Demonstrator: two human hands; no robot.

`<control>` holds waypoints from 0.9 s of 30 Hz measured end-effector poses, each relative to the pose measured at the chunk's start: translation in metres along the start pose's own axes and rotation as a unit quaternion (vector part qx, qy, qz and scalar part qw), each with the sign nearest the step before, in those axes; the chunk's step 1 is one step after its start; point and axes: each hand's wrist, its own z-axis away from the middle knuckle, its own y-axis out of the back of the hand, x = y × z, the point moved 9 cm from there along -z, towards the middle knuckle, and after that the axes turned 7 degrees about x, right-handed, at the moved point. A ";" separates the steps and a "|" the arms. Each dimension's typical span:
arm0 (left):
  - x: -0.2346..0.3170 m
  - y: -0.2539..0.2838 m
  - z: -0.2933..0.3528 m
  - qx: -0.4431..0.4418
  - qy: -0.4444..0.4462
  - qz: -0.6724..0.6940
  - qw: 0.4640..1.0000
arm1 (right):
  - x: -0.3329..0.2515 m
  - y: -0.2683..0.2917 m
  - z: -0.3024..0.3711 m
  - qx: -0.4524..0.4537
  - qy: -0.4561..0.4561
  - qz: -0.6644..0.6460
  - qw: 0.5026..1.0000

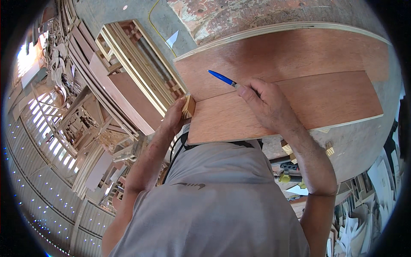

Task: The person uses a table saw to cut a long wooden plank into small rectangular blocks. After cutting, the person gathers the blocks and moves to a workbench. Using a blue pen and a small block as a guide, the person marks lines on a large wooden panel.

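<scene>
Fingers [246,92] of the right hand [267,105] are curled tight, pinching a blue pen [222,78] near its tip end; pen barrel sticks out up-left from the fingertips, over the plywood sheet [299,98]. Hand rests on the sheet's top face, approx mid-width, just above its near edge. Pen tip itself is hidden behind the fingers, so can't tell if it touches the wood.

Left hand [175,115] is at the sheet's left corner, fingers wrapped around a small pale wood block [188,107] w/ slanted stripes, pressed against the sheet's left edge. Fingers closed on the block; thumb side not clear.

Sheet is reddish-brown w/ pale edge; a second sheet of same colour [278,51] lies under it, reaching farther from the person. Both sit on a worn surface [257,17] w/ patchy red-grey paint, seen beyond the far edge.

Left of the sheet: stack of pale timber frames [137,64] on the floor, plus leaning boards. A small white scrap [172,39] lies on the grey floor beyond the sheet's far-left corner, yellow cord [154,25] beside it. Below the sheet: person's grey shirt [214,192]. No labels or signs legible.
</scene>
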 end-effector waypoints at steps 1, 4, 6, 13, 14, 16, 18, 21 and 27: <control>0.001 -0.003 0.004 0.004 0.002 0.004 1.000 | 0.000 0.000 0.000 -0.001 0.000 0.002 1.000; 0.009 -0.011 0.012 -0.001 0.003 -0.010 1.000 | 0.000 -0.001 -0.001 0.004 0.006 -0.007 1.000; 0.010 -0.010 0.012 0.005 0.008 -0.026 1.000 | 0.001 -0.002 -0.001 -0.008 -0.018 -0.003 1.000; 0.006 -0.010 0.012 0.024 0.008 -0.008 1.000 | -0.001 0.001 0.000 -0.007 -0.013 0.009 1.000; 0.005 -0.009 0.010 0.023 0.003 0.000 1.000 | 0.000 0.001 0.000 -0.007 -0.014 0.008 1.000; 0.002 -0.006 0.007 0.033 -0.003 0.008 0.999 | 0.001 0.001 0.001 -0.007 -0.015 0.006 1.000; 0.003 -0.006 0.008 0.044 -0.007 0.010 0.999 | 0.002 0.001 0.000 0.002 -0.001 -0.001 1.000; 0.007 -0.007 0.009 0.056 -0.014 0.008 0.998 | 0.001 0.001 -0.001 0.007 0.006 0.001 1.000; 0.003 -0.003 0.004 0.066 -0.026 0.027 0.997 | 0.001 0.001 0.000 0.006 0.006 -0.001 1.000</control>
